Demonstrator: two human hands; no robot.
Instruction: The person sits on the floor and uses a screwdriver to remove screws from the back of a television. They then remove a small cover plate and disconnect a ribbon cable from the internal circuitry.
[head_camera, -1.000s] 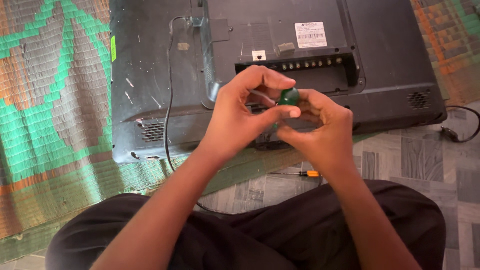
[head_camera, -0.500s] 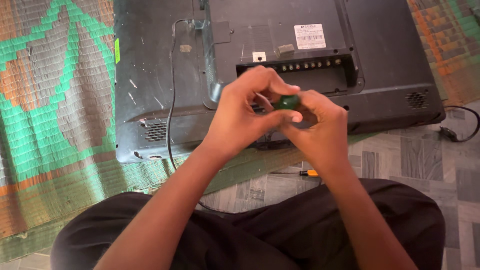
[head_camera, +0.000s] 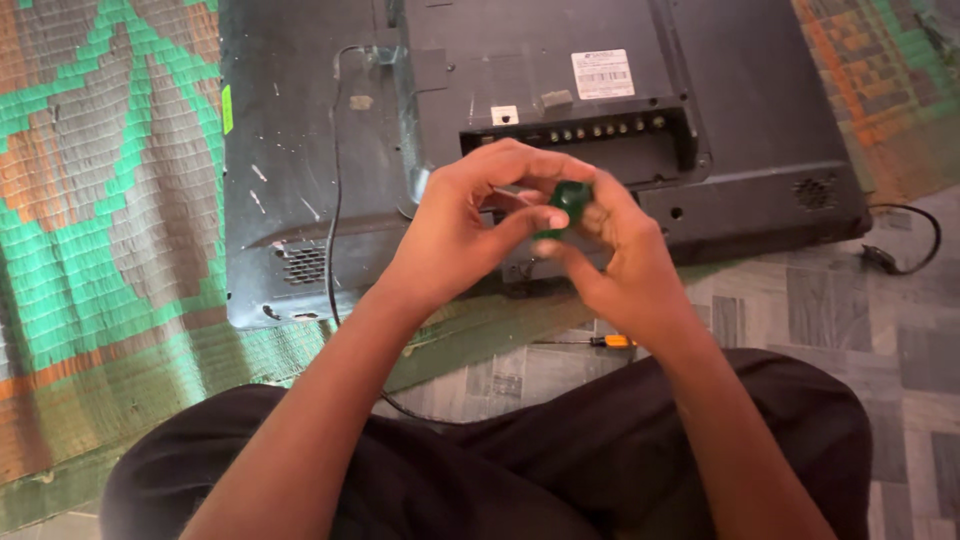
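Observation:
A flat-screen television (head_camera: 300, 150) lies face down on a woven mat, its black back panel up. Above its lower edge, both my hands meet around a small dark green object (head_camera: 570, 197), likely a tool handle. My left hand (head_camera: 465, 230) pinches it from the left with thumb and fingers. From the right, my right hand (head_camera: 620, 260) wraps around it, and its fingers hide most of the object. A row of sockets (head_camera: 600, 130) sits in a recess just beyond my hands.
A black cable (head_camera: 333, 200) runs down over the television's back and onto the floor. A small screwdriver with an orange handle (head_camera: 610, 342) lies on the tiled floor by my right forearm. Another cable with a plug (head_camera: 900, 255) lies at right. The green and orange mat (head_camera: 100, 250) spreads left.
The hands stay together on the green object with only small finger shifts; the view has drifted slightly.

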